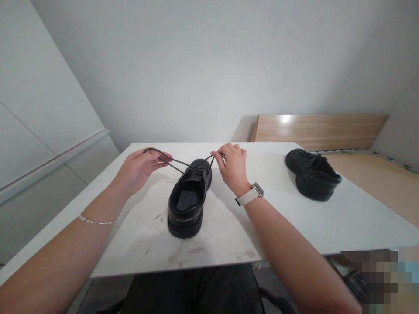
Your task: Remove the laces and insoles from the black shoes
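Note:
A black shoe (185, 220) stands upright on the white table, its heel towards me and its toe pointing away. Left of its toe, my left hand (140, 168) is closed on a dark shoelace (176, 161), which loops over the fingers and runs to the shoe's eyelets. On the other side, my right hand (233, 165) pinches lace between thumb and finger, and that lace also leads back to the shoe. Both laces are drawn out to the sides above the shoe.
A second black shoe (310, 174) with its lace tied stands at the right of the white table (268, 235). Behind it are a wooden headboard (321, 128) and a bare bed base. A white cabinet (42, 131) borders the left side. Dirt smudges mark the tabletop near me.

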The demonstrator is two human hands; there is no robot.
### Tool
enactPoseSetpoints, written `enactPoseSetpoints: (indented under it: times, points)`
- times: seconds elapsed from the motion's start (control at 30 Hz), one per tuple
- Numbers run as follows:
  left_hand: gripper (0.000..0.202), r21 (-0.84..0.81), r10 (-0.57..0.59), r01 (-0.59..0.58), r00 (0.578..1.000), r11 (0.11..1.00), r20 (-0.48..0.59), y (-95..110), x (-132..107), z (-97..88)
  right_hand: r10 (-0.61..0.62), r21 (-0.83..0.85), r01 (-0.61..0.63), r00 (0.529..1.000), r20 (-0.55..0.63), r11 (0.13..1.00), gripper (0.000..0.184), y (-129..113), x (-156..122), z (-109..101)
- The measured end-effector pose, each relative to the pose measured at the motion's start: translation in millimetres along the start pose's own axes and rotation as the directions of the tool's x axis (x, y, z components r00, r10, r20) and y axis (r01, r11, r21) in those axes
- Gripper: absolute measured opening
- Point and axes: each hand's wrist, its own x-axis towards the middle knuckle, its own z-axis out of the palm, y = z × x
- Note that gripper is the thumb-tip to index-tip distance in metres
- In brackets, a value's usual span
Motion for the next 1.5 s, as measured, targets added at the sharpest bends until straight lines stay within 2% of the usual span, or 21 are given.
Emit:
enactPoseSetpoints:
  times: [0.07,0.13,0.17,0.23,0.3,0.33,0.47,0.53,0.63,0.67,0.7,0.77,0.83,0.9,0.97,1.03,1.1,1.23,1.3,1.4,1.5]
  points:
    - [0.015,-0.183,-0.089,0.101,0.994,0.978,0.070,3.5,-1.8,3.9,0.054,0.097,-0.047,0.996,-0.071,0.994,0.037,-2.7,0.3,-2.3]
    - [0.016,-0.228,-0.114,0.132,0.989,0.965,0.089,7.8,-4.2,7.6,0.166,0.303,-0.137,0.984,-0.071,0.943,0.043,-4.2,0.8,-1.8]
    - [0.018,-0.226,-0.113,0.128,0.991,0.966,0.075,10.0,-5.3,8.8,0.239,0.430,-0.203,0.970,-0.033,0.880,0.046,-4.8,0.9,0.1]
    - [0.023,-0.197,-0.096,0.103,0.994,0.975,0.045,13.4,-7.1,9.5,0.362,0.656,-0.335,0.927,0.100,0.676,0.050,-5.8,0.9,6.3]
    - [0.024,-0.156,-0.064,0.072,0.997,0.985,0.052,15.2,-8.9,9.1,0.409,0.779,-0.420,0.883,0.231,0.466,0.054,-6.6,1.1,13.3]
    - [0.024,-0.137,-0.049,0.058,0.996,0.989,0.073,15.6,-10.0,9.0,0.420,0.804,-0.442,0.867,0.268,0.397,0.056,-6.9,1.4,15.9]
    - [0.031,-0.104,0.011,0.009,0.982,0.995,0.191,15.4,-16.5,9.9,0.471,0.832,-0.458,0.835,0.283,0.313,0.060,-11.5,4.5,10.5]
    - [0.042,-0.107,0.043,-0.012,0.955,0.994,0.295,15.1,-19.5,10.0,0.386,0.838,-0.459,0.860,0.335,0.295,0.063,-16.9,5.7,-0.8]
    - [0.067,-0.076,0.062,-0.029,0.878,0.997,0.475,13.5,-20.6,10.0,0.090,0.820,-0.466,0.881,0.464,0.333,0.074,-24.7,4.5,-15.5]
    - [0.073,-0.059,0.065,-0.042,0.874,0.997,0.481,12.2,-19.9,10.7,0.031,0.811,-0.449,0.881,0.473,0.374,0.077,-25.5,3.3,-16.8]
    - [0.076,-0.046,0.074,-0.060,0.895,0.997,0.439,10.3,-18.7,12.0,0.017,0.800,-0.421,0.888,0.459,0.426,0.078,-24.9,1.8,-15.7]
    - [0.073,-0.017,0.106,-0.105,0.963,0.994,0.248,4.4,-15.7,16.2,0.093,0.735,-0.368,0.917,0.388,0.569,0.070,-19.2,-1.3,-7.1]
    - [0.054,0.084,0.119,-0.126,0.989,0.988,0.089,-3.5,-13.4,21.9,0.189,0.602,-0.366,0.922,0.337,0.710,0.051,-9.9,-3.9,6.1]
    - [0.037,0.238,0.083,-0.103,0.992,0.966,0.091,-12.1,-12.7,27.6,0.218,0.488,-0.376,0.911,0.350,0.788,0.026,-1.4,-5.6,17.8]
    - [0.045,0.371,0.029,-0.096,0.983,0.924,0.182,-19.3,-13.3,31.7,0.198,0.448,-0.374,0.899,0.390,0.812,0.013,3.2,-6.6,24.4]
    - [0.049,0.429,0.016,-0.126,0.968,0.894,0.251,-23.7,-14.2,33.6,0.169,0.448,-0.359,0.897,0.409,0.819,0.013,3.9,-7.0,25.8]
    - [0.049,0.454,0.023,-0.149,0.963,0.879,0.270,-25.3,-14.8,33.1,0.142,0.455,-0.347,0.894,0.426,0.820,0.016,2.4,-6.9,24.6]
    - [0.045,0.454,0.024,-0.129,0.973,0.881,0.229,-25.8,-14.7,29.0,0.076,0.486,-0.344,0.869,0.489,0.804,0.014,-2.7,-7.6,22.5]
    - [0.041,0.474,0.047,-0.151,0.974,0.867,0.224,-26.3,-15.0,27.9,0.063,0.487,-0.305,0.890,0.451,0.818,0.013,-7.2,-9.4,22.5]
    - [0.034,0.544,0.146,-0.229,0.971,0.807,0.191,-26.4,-16.4,29.0,0.047,0.464,-0.197,0.948,0.315,0.864,0.014,-16.5,-12.8,22.2]
    - [0.029,0.561,0.232,-0.262,0.965,0.785,0.126,-24.0,-18.2,31.8,0.050,0.484,-0.189,0.957,0.286,0.854,0.018,-24.2,-14.8,21.1]
